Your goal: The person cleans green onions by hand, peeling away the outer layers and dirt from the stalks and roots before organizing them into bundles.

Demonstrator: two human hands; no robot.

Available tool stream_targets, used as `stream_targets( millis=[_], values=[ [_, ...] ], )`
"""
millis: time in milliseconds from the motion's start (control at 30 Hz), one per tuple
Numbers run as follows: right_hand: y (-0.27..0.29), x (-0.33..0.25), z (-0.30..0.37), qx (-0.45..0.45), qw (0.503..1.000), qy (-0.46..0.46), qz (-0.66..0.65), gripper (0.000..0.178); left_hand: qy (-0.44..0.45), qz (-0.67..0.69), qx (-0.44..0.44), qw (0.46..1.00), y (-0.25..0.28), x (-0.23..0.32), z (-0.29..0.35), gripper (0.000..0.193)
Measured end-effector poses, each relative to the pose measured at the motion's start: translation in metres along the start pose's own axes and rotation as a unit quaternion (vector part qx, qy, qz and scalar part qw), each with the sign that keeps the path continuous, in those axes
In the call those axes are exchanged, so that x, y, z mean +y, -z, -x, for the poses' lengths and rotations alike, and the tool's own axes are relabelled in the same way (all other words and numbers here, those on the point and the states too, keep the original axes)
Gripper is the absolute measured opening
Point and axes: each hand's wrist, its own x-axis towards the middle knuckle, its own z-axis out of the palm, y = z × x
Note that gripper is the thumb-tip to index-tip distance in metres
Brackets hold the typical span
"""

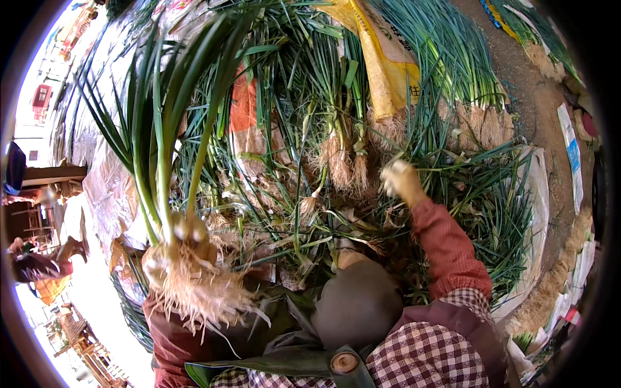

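Gripping onions (159, 129): left hand (195, 234) | roots (200, 291) partly hide it | right hand (402, 181): blurred

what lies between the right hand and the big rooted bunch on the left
In the head view, loose green leaves and a small rooted stalk show between the right hand and the big rooted bunch.

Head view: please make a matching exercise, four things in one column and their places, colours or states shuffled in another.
1. Held green bunch
2. Right hand
3. Yellow sack
4. Checked garment

A. Maroon and white
B. Among greens near the top
C. In the left hand, pale roots hanging down
D. At the end of an outstretched red sleeve

Pairs: 1-C, 2-D, 3-B, 4-A
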Motion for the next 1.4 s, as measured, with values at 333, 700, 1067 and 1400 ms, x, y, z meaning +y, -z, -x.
stream_targets(
  millis=[333, 700, 1067, 1400],
  values=[
    [-0.091, -0.054, -0.069, 0.083, 0.923, 0.128, 0.354, 0.032, 0.224, -0.072, 0.286, 0.929, 0.061, -0.084, -0.031, 0.031],
    [-0.165, -0.047, 0.039, -0.074, 0.959, 0.256, 0.101, 0.028, 0.264, -0.031, 0.383, 0.884, 0.038, -0.114, -0.044, 0.024],
    [-0.066, -0.100, 0.039, 0.044, 0.854, 0.419, -0.306, 0.018, 0.232, 0.049, 0.374, 0.897, 0.051, -0.112, -0.044, 0.026],
    [-0.147, -0.082, -0.004, -0.229, 0.935, 0.083, -0.257, 0.032, 0.272, -0.017, 0.295, 0.916, 0.058, -0.123, -0.011, 0.033]
  ],
)
